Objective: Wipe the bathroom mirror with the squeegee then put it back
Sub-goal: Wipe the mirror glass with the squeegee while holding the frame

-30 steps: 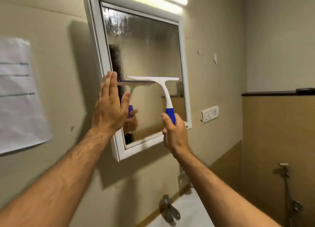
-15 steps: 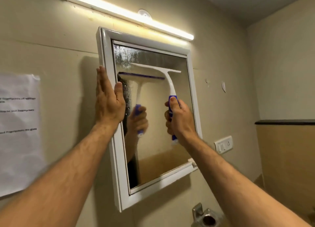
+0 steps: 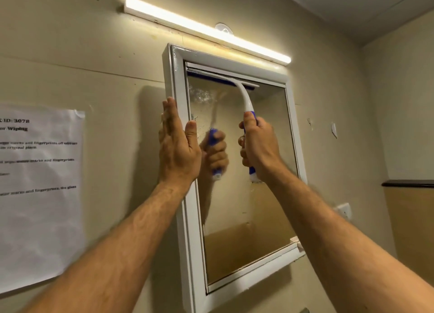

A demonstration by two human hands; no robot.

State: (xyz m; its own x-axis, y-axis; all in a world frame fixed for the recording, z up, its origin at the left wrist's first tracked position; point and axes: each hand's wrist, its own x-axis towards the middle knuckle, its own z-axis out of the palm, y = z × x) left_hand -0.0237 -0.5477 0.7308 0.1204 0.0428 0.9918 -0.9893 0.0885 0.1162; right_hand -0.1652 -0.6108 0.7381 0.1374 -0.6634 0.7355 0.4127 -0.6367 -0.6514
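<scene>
Lit tube light (image 3: 206, 30) above, printed paper sheet (image 3: 40, 195) left, wall switch (image 3: 343, 209) right.

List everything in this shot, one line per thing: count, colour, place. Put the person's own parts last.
mirror: one, white frame, on the wall, centre; smears on the glass at upper left.
squeegee: one, white with blue grip, blade at the top of the glass.
light bar: one, white, lit, above the mirror.
paper sheet: one, white with black print, on the wall at left.
wall switch: one, white, right of the mirror.
ledge: one, dark, far right.
left hand: one, flat on the frame's left side.
right hand: one, grips the squeegee handle.
</scene>
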